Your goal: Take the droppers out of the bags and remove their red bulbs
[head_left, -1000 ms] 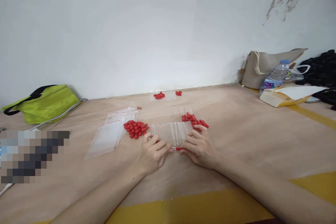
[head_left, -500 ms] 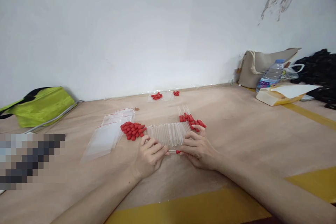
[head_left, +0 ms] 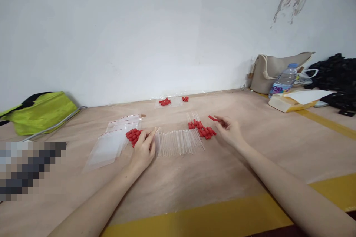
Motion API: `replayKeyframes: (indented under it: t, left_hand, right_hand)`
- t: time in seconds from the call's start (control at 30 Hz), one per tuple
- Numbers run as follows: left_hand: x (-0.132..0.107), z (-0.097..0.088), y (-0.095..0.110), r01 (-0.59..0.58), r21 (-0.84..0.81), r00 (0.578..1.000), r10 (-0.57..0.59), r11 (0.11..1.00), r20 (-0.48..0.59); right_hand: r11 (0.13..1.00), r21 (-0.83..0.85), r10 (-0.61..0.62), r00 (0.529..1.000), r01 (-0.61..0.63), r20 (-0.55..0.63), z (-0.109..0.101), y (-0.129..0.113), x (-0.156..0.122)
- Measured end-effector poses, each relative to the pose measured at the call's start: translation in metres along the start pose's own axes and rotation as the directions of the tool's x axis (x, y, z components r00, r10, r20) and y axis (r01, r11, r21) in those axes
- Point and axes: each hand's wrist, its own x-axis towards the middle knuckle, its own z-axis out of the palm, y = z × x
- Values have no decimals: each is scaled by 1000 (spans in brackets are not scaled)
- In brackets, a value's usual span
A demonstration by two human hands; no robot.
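Observation:
My left hand (head_left: 144, 147) is closed in a pinch at the left end of a row of thin clear glass tubes (head_left: 179, 143); anything between its fingertips is too small to make out. It partly covers a pile of red rubber bulbs (head_left: 133, 136). Off to the right, my right hand (head_left: 230, 129) is raised with its fingers closed on red rubber bulbs (head_left: 213, 118), one pointing out leftward. Below and left of it lies a loose cluster of red bulbs (head_left: 207, 132). Just behind the row are droppers (head_left: 194, 123), red bulbs fitted on clear tubes.
Clear zip bags (head_left: 107, 150) lie left of the bulb pile. Small bags with red pieces (head_left: 165, 101) rest near the wall. A green bag (head_left: 46, 113) stands at far left. At right are a beige bag (head_left: 274, 70), a water bottle (head_left: 285, 79) and a black heap (head_left: 333, 72).
The hands have parted from the front of the row, where they held a tube with a red bulb. My left hand moved left and back; my right moved right and back and now grips red bulbs.

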Motion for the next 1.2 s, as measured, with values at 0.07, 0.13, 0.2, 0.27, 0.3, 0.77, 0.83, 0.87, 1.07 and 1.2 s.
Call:
replayKeyframes:
  t: [0.07,0.13,0.2,0.27,0.3,0.77,0.83,0.87,1.07,1.2]
  left_hand:
    - [2,2,-1,-17,-10,999,17,1000,-27]
    - [2,4,-2,-60,12,997,61,998,-49]
    - [2,5,-2,-124,58,990,128,991,-64]
    - [2,7,-2,-177,85,981,182,981,-63]
    - [1,8,-1,-193,80,979,198,978,-56]
    - [-3,6,7,-202,-97,971,212,975,108]
    - [-4,7,6,-202,-104,969,214,974,120]
    - [-4,8,6,-200,-110,969,213,974,126]
    - [-6,10,3,-180,-127,971,197,975,137]
    - [-6,8,5,-158,-130,973,177,979,149]
  right_hand:
    - [995,50,86,996,-84,-22,-2,7,5]
    - [985,84,147,989,-148,20,-2,12,7]
    - [980,83,171,979,-181,115,-1,15,6]
    - [983,45,166,970,-177,180,2,17,4]
    - [987,18,153,970,-160,191,3,18,3]
    - [957,-239,181,982,-163,55,0,43,14]
    - [954,-240,199,979,-182,49,2,44,14]
    - [950,-248,209,977,-191,51,4,43,14]
    - [903,-376,274,953,-209,128,6,31,15]
    - [897,-390,295,940,-209,173,4,32,16]
